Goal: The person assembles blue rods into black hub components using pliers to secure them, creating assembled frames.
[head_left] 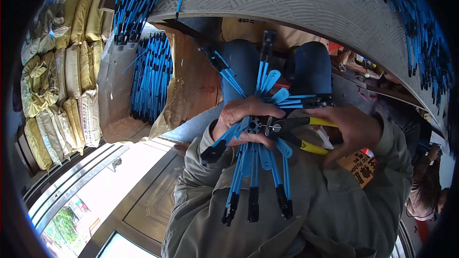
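My left hand (234, 120) is closed around the middle of a blue folding hanger with spoke-like arms. Its round hub (253, 124) shows between thumb and fingers. Blue arms (248, 167) fan out on all sides, each tipped with black clip-like ends; short flat blue tabs lie among them. In my right hand (357, 126) are pliers (287, 127) with black and yellow handles, spread apart. The metal jaws point left, close beside the hub; whether they touch it or grip anything I cannot tell. The hanger is held over my lap.
A grey worktop (267, 0) curves across the far side, with bundles of blue rods (143, 0) at its left and more rods (420, 33) at its right. An opened box (112, 126) at left holds many blue rods. Beyond are stacked sacks (71, 71). Another person (424, 186) sits far right.
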{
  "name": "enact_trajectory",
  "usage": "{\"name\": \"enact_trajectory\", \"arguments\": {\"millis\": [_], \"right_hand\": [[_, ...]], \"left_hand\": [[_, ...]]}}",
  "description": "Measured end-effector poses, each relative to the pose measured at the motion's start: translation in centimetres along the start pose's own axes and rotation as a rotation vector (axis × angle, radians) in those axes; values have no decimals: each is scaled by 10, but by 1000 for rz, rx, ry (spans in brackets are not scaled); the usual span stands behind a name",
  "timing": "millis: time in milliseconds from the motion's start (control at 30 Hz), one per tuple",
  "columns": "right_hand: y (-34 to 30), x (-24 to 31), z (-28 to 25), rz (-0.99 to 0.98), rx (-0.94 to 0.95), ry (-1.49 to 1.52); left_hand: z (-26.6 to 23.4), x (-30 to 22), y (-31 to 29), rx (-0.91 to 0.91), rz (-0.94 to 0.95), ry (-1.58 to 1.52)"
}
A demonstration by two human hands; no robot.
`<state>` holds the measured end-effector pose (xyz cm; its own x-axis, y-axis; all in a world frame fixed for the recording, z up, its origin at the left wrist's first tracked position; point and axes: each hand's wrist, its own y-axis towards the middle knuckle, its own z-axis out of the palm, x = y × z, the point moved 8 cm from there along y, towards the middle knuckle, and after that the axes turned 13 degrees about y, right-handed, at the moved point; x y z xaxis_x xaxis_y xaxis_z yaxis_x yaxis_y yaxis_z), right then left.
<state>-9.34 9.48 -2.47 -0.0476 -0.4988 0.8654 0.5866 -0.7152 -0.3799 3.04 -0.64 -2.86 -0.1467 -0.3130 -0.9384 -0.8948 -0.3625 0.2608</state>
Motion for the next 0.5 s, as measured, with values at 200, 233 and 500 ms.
{"name": "enact_trajectory", "arguments": {"millis": [200, 233, 500], "right_hand": [[-15, 29, -3, -353, -283, -796], [-17, 27, -4, -342, -288, -790], [-4, 33, -10, -399, -164, -728]], "left_hand": [[-10, -2, 8, -30, -99, -10], [-6, -3, 9, 48, -88, -10], [-8, -5, -4, -162, -87, 50]]}}
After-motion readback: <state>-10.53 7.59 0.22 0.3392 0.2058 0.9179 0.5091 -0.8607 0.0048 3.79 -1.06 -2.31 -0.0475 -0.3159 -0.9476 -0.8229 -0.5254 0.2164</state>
